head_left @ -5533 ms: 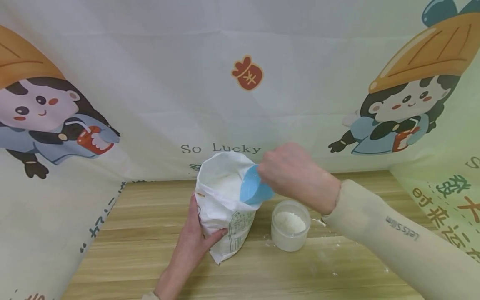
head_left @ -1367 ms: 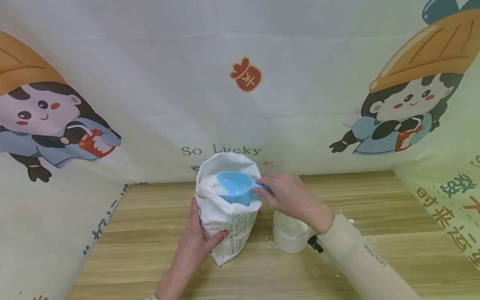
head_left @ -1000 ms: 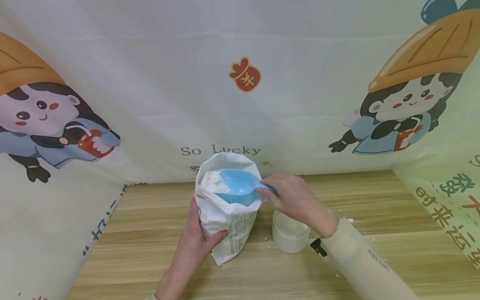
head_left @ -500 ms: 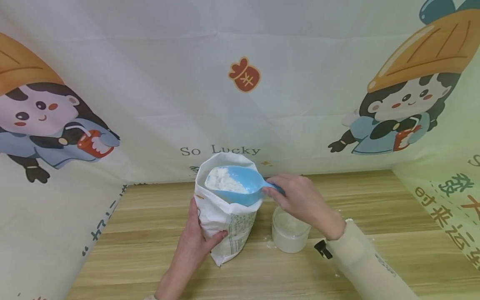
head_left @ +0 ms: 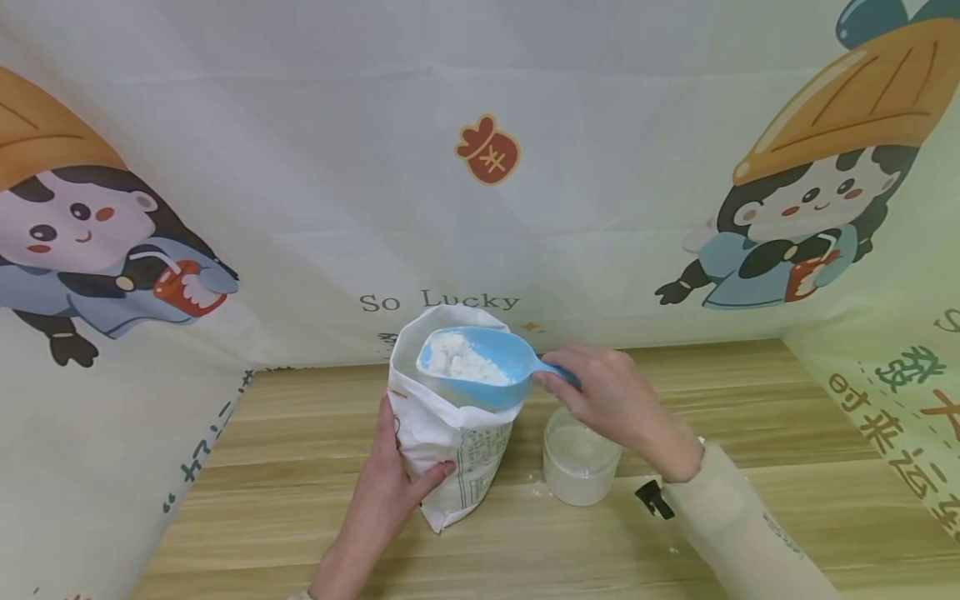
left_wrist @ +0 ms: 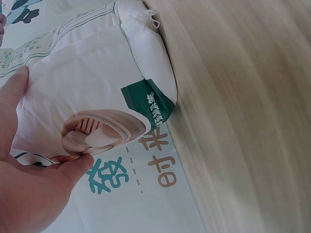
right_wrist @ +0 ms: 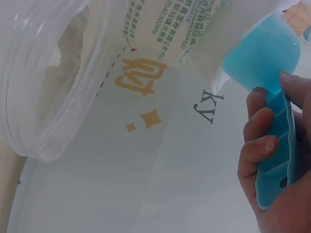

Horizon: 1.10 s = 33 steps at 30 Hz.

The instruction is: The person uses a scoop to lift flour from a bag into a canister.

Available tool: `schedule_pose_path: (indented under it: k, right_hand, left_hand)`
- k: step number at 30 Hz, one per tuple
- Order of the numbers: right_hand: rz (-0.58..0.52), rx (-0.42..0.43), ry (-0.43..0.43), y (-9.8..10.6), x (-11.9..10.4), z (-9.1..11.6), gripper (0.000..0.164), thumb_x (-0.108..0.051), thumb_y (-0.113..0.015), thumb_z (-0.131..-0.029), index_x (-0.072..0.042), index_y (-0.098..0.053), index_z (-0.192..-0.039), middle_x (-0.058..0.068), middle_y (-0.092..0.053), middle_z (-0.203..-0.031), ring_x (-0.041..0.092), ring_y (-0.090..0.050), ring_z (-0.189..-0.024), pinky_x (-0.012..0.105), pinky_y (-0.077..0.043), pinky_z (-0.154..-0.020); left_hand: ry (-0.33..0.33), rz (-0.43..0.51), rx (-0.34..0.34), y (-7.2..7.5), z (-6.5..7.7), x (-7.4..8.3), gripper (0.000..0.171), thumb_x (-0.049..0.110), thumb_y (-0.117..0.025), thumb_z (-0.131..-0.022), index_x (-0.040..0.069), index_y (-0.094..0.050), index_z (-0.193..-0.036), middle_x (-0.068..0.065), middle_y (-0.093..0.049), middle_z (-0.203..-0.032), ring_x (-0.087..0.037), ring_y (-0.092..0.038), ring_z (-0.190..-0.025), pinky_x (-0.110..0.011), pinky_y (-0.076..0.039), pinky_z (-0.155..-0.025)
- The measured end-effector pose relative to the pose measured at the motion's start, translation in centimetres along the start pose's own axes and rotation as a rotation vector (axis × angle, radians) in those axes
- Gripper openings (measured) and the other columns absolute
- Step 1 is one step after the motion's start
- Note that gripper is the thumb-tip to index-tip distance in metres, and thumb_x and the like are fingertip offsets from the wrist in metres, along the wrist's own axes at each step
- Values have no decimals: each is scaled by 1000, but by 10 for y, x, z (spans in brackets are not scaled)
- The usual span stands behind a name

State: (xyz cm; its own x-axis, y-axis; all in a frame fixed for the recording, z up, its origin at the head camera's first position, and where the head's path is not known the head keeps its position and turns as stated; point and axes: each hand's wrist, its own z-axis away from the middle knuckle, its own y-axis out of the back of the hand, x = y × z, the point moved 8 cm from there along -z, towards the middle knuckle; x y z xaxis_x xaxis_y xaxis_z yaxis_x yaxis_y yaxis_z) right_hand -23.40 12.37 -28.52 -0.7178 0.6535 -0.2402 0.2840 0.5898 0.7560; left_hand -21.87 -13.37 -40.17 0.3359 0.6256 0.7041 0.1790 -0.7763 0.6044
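My left hand grips the side of a white flour bag, thumb across its front, and the bag stands with its mouth wide apart. In the left wrist view, thumb and fingers press in on the bag, beside a printed picture of steamed buns. With my right hand I hold a light blue scoop by its handle. The scoop lies level over the bag's mouth and carries a heap of white flour. In the right wrist view, my fingers curl round the ribbed handle.
A clear round jar with white flour inside stands right of the bag, under my right hand, which overlaps its rim. Flour specks dot the wooden tabletop. A white printed cloth surrounds the table at the back and sides.
Earlier the scoop was tipped at the bag's right edge, then dipped into the flour. Since then it has risen and slid right, now loaded. The left hand and bag have stayed put.
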Motion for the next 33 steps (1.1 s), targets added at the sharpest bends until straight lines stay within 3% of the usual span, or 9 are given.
schedule_pose_path:
  k: [33]
  right_hand:
    - [24, 62, -28, 41, 16, 28, 13, -12, -81, -90, -7, -76, -100, -1, -71, -88, 11, -59, -72, 31, -52, -62]
  left_hand:
    - [-19, -30, 16, 0, 0, 1, 128, 17, -95, -76, 15, -3, -166, -29, -52, -144, -45, -58, -122, -61, -48, -100]
